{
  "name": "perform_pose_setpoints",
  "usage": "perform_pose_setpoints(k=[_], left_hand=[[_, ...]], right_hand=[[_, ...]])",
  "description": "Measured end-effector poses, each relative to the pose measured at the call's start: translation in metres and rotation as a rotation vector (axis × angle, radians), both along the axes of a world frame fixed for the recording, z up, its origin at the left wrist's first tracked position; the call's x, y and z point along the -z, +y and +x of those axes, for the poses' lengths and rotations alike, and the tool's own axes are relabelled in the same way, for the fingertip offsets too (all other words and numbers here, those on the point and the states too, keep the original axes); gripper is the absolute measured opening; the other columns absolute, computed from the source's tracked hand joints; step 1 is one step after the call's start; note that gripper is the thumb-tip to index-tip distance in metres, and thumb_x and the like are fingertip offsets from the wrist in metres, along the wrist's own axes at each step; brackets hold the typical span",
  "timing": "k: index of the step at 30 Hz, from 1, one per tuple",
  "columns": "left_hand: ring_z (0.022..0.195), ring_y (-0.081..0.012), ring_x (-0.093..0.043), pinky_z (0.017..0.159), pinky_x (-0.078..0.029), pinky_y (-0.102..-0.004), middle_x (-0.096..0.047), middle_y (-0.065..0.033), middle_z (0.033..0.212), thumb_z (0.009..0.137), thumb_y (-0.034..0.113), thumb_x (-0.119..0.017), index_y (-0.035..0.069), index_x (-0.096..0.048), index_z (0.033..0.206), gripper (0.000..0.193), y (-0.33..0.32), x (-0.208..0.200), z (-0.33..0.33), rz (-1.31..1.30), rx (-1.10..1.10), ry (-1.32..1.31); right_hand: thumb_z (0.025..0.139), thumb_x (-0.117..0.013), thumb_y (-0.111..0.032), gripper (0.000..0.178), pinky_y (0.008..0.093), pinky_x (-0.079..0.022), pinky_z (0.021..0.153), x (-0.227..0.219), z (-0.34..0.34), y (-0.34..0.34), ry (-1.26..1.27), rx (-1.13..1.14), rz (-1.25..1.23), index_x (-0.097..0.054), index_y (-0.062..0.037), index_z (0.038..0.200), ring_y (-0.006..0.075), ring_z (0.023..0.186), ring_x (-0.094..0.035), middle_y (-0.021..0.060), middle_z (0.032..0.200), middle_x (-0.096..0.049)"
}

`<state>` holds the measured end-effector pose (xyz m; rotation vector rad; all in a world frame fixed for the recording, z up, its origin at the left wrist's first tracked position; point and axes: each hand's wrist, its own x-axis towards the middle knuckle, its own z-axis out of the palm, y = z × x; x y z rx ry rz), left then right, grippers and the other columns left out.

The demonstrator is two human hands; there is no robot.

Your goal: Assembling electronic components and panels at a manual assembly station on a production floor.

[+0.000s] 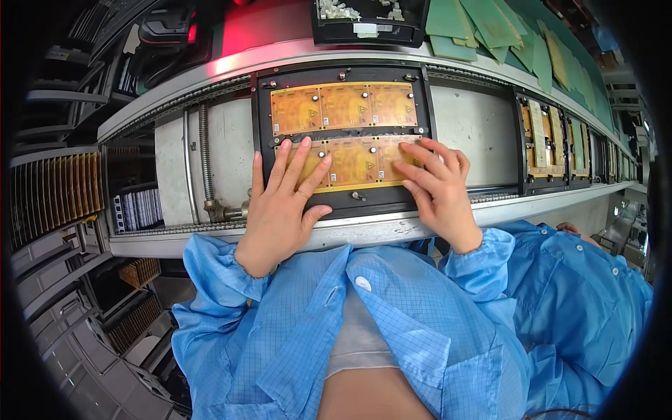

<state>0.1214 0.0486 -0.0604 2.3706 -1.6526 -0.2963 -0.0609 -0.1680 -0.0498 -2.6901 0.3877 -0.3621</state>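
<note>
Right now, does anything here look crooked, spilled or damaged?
No spill or damage stands out. Both orange panels look roughly square in the black frame, though your left hand and right hand partly cover the lower one. Only the green sheets at upper right look untidy, overlapping at uneven angles.

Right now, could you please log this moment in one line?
Left hand: spread over left end of near orange panel | Right hand: over its right end | Far orange panel: in black frame, untouched
</note>
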Motion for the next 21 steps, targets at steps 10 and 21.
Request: perform_pose_setpoints(k=[10, 21], left_hand=[[0.15, -0.0314, -0.022, 0.12, -0.012, -0.0597, -0.03, -0.0101, 0.161, 0.09, 0.04, -0.064, 0.029, -0.046, 0.149, 0.062, -0.003, 0.005, 0.005, -0.02, -0.011, -0.027], [0.145, -0.0337, -0.033, 0.12, -0.022, -0.0551, -0.042, -0.0099, 0.153, 0.082, 0.019, -0.074, 0.026, -0.055, 0.142, 0.064, -0.007, 0.003, 0.011, -0.105, 0.012, 0.002]], right_hand=[[0.085, -0.066, -0.005, 0.025, 0.0429, -0.031, 0.108, 0.007, -0.007, 0.007, 0.005, 0.029, 0.027, -0.074, -0.0084, 0.109, 0.0304, 0.132, -0.05, 0.007, 0.131, -0.065], [0.086, -0.064, -0.003, 0.023, 0.0426, -0.031, 0.109, 0.007, -0.006, 0.01, -0.035, 0.019, 0.044, -0.073, -0.0057, 0.107, 0.0314, 0.132, -0.051, 0.0085, 0.129, -0.066]])
